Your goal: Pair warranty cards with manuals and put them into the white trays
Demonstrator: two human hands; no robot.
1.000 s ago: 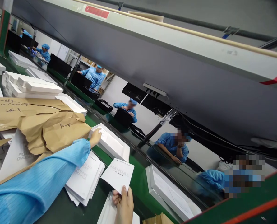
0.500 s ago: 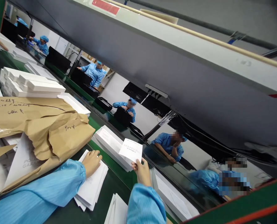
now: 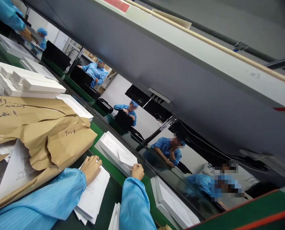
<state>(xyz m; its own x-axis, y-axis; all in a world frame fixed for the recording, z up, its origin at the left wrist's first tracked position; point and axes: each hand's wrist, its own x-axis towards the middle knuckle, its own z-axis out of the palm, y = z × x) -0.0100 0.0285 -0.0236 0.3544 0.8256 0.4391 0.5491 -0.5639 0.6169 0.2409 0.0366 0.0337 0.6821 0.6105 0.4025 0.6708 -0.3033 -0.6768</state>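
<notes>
My right hand [image 3: 138, 172] pinches a white manual [image 3: 127, 157] by its near corner. The manual lies over the inside of a long white box [image 3: 110, 147] on the green belt. My left hand [image 3: 91, 168] is closed, its bent fingers gripping the upper end of a loose stack of white booklets [image 3: 93, 197]; the fingertips are partly hidden. Beside my right sleeve, a second white stack [image 3: 114, 218] is partly covered by the sleeve. Left of my left hand lies a torn brown paper package [image 3: 67, 143] with printed white papers [image 3: 17, 174] inside.
Another white box [image 3: 173, 204] sits on the belt to the right. Many white boxes [image 3: 32, 83] are piled at the left. A co-worker's hand [image 3: 26, 33] reaches in at the upper left. People in blue sit across the line, and a grey shelf [image 3: 132, 60] hangs overhead.
My right hand has lowered the manual into the long white box, moving left. My left hand stays on the stack. A co-worker's arm has come further into view at the upper left.
</notes>
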